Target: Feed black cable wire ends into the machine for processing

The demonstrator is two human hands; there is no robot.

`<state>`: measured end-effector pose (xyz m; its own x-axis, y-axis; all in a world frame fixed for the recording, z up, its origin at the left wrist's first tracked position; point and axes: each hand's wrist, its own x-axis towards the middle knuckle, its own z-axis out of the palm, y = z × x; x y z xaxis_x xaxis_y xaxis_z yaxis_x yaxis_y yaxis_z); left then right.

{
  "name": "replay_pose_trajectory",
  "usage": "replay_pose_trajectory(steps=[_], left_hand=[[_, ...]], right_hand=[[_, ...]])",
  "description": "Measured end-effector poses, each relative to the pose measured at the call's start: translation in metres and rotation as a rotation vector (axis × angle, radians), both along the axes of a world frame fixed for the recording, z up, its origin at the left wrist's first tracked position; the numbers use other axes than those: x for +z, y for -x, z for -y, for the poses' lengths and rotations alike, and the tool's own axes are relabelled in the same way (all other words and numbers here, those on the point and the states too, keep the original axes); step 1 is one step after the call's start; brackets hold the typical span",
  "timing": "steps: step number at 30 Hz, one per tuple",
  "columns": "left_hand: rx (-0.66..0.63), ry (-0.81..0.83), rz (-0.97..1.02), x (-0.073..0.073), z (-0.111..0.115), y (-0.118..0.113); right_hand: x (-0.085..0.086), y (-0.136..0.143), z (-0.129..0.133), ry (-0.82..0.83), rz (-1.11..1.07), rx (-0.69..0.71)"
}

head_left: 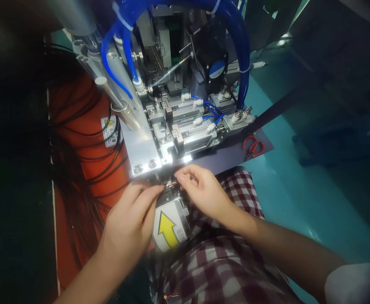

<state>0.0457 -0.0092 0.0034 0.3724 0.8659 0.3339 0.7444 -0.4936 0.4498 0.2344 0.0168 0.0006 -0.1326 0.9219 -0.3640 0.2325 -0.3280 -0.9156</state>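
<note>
Thin coloured wires [171, 183] lie between my two hands, at a small metal fixture below the front edge of the machine [188, 145]. My left hand [132, 215] is left of the fixture, thumb and forefinger pinched at the wires' left end; what lies between the fingertips is too small to make out. On the right, my right hand [200, 188] has its fingers curled together beside the wires' right end, and its fingertips hide anything they hold. Just below the fixture is a white plate with a yellow arrow [169, 226].
Black cables [90, 169] hang over the orange surface [67, 109] at left, near a warning label [110, 131]. Blue tubes [242, 46] arch above the machine. Red-handled pliers [253, 147] lie on a dark mat [227, 158] at right. Checkered cloth [223, 270] covers my lap.
</note>
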Motion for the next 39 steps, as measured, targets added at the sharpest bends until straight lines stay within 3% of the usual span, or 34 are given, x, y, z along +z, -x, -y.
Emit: replay_pose_trajectory(steps=[3,10,17,21,27,31,39], left_hand=[[-0.006,-0.010,0.001,0.000,0.000,0.000],[-0.020,0.009,0.012,0.000,0.000,0.000],[-0.041,0.003,0.006,0.001,-0.001,0.000],[-0.052,-0.013,-0.029,0.001,-0.001,0.001],[-0.054,-0.024,-0.107,0.004,-0.002,0.007],[-0.116,-0.009,-0.135,0.006,-0.004,0.012],[-0.170,-0.058,-0.133,0.006,-0.008,0.016]], right_hand=[[0.001,0.004,0.003,-0.207,0.114,-0.004],[-0.004,0.010,0.006,-0.284,0.132,-0.039],[-0.002,0.009,-0.006,0.134,-0.132,-0.101],[-0.007,0.002,-0.015,0.358,-0.311,-0.010],[-0.023,-0.002,-0.002,0.116,-0.202,0.031],[-0.020,0.005,0.004,-0.106,-0.047,0.065],[-0.019,0.007,0.003,-0.301,-0.022,0.057]])
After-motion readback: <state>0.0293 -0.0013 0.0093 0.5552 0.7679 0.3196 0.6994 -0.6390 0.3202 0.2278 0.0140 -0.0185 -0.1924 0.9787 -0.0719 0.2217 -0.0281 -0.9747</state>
